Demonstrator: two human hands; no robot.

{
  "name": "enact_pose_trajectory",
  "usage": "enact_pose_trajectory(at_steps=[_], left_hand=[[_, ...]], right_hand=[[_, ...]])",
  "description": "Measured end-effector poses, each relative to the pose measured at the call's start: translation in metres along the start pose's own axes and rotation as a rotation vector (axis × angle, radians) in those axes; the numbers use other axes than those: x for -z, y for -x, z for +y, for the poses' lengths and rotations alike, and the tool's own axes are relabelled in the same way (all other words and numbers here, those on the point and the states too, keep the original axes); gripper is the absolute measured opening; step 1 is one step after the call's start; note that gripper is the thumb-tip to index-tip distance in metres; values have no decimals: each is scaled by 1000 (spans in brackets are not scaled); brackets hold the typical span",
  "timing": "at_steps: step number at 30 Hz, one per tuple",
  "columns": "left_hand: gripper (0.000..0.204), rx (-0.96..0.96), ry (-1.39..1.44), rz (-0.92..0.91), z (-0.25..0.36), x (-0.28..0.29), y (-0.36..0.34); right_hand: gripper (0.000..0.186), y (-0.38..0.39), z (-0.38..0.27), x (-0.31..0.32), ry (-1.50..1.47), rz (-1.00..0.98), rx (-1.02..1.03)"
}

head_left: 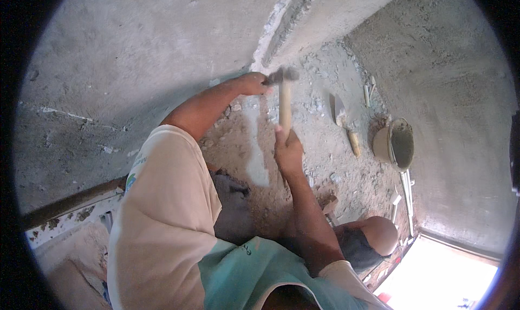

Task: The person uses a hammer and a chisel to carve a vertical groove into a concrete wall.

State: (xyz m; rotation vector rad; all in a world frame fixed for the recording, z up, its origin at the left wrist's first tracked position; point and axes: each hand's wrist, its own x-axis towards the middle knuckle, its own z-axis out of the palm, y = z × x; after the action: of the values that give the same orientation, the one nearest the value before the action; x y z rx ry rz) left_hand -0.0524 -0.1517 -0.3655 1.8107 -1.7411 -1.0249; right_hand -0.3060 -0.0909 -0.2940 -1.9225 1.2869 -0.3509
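Hammer (285, 103) held upright in the frame, its head at the foot of a wall groove (283, 27)

The right hand (289, 152), just right of the frame's centre, is wrapped around the lower part of the hammer's wooden handle; holding it that far from the head probably gives a longer swing, and the thumb lying along the wood likely helps keep it aimed. The hammer's head is in the upper centre, blurred and overlapping the fingertips of the left hand (253, 84); that hand's fingers look curled, perhaps to steady something small and dark, but the head covers the spot and I cannot tell what, if anything, they grip. The left arm reaches along the wall (141, 55) in the upper left, which seems to keep it out of the hammer's path; the groove, with its pale, rough edge, comes down toward both hands.

Right of centre, a trowel (354, 143) lies on the rubble-strewn floor (319, 120), its handle toward the lower edge, a handy way round for picking up; farther right a bucket (382, 146) sits near the right-hand wall (455, 147), apart from the hammer, presumably clear of flying chips; its mouth shows a grey inside.
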Motion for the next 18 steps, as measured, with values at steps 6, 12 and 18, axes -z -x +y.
enact_pose_trajectory(at_steps=[6,12,18], left_hand=[[44,-106,106,58,-22,9,-2],[42,-2,-13,43,-12,3,7],[42,-12,-21,28,4,3,-3]], right_hand=[[49,16,-59,55,-432,-7,-75],[53,-2,-146,141,-676,455,596],[42,2,-25,33,-212,272,331]])
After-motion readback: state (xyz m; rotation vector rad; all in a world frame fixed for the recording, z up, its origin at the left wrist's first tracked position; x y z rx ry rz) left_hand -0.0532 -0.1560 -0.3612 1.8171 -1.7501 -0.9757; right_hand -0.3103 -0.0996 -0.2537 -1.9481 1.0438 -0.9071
